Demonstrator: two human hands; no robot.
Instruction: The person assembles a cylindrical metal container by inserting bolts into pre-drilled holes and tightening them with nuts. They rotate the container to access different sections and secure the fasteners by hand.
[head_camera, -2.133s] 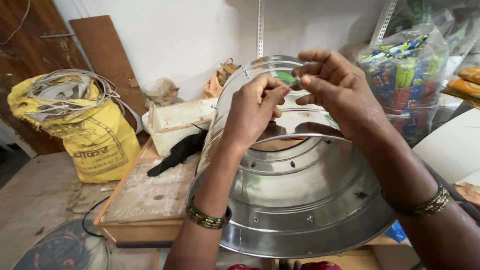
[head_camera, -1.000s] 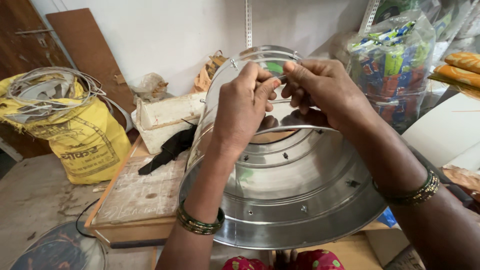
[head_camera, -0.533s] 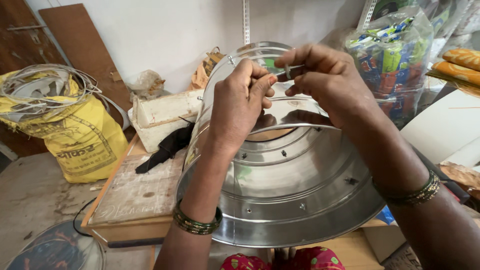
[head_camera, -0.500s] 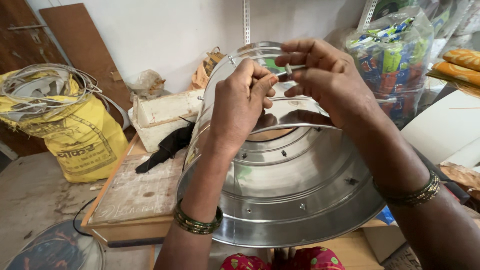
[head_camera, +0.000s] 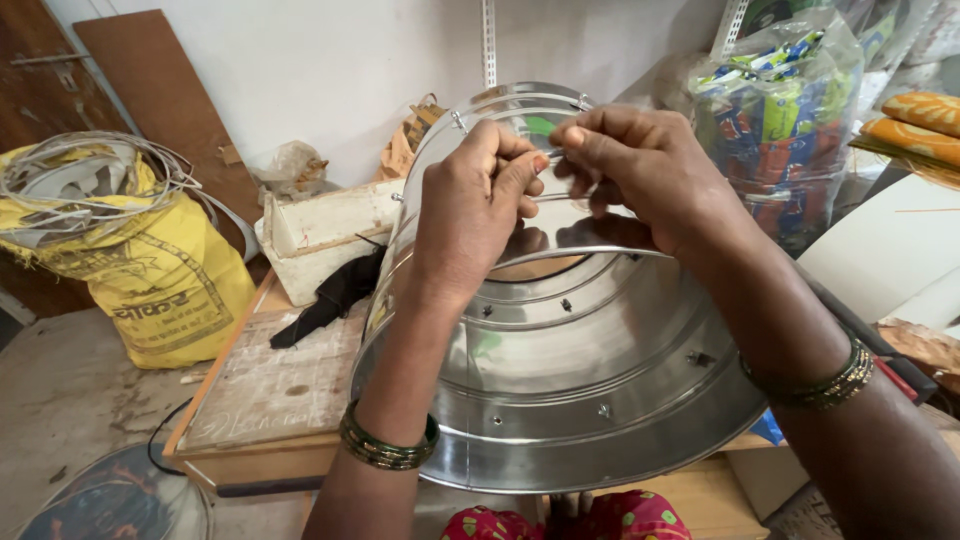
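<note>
Left hand (head_camera: 470, 215) & right hand (head_camera: 640, 175) meet fingertip to fingertip at the far rim of the steel drum (head_camera: 560, 390), both pinching a small fastener, too tiny to ID, at approx 12 o'clock on the shell. The drum lies on its side w/ its open mouth toward the person, prob so the fingers can reach the rim from in and out; it rests on the wooden worktop (head_camera: 270, 400). Black cloth (head_camera: 330, 300) & white foam box (head_camera: 320, 235) at 10 o'clock, yellow sack (head_camera: 165, 290) w/ wire coils at 9, bag of packets (head_camera: 790, 130) at 2.

Small workshop, steel drum (head_camera: 560, 400), wire-filled sack (head_camera: 150, 280)
</note>
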